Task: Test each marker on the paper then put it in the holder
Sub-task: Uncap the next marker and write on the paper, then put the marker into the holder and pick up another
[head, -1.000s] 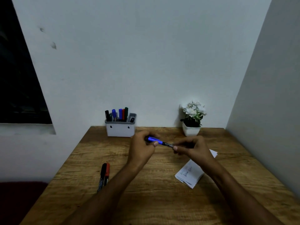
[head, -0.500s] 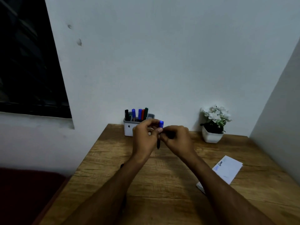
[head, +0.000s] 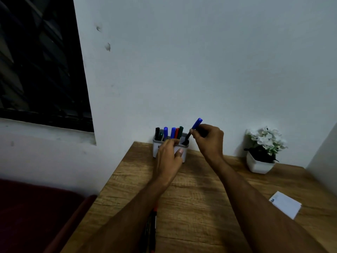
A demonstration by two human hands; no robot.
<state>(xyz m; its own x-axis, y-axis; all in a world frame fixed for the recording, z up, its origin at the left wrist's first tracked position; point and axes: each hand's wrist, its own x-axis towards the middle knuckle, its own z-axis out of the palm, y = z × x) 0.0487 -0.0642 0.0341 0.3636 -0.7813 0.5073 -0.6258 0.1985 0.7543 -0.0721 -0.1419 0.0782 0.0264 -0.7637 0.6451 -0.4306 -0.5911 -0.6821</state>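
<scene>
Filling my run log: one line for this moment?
right hand: lowering blue-capped marker into holder | left hand: touching holder | paper: table right

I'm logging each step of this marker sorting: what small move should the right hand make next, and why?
Probably lower and let go. The right hand pinches the blue marker, tilted, its lower end already inside the holder at the right end, while the left hand rests against the holder's front.

We see a blue-capped, black-bodied marker over a white holder with a grey rim. Inside stand black, green, blue and red markers. The table shows brown wood grain (streaked darker), and the paper is white.
</scene>
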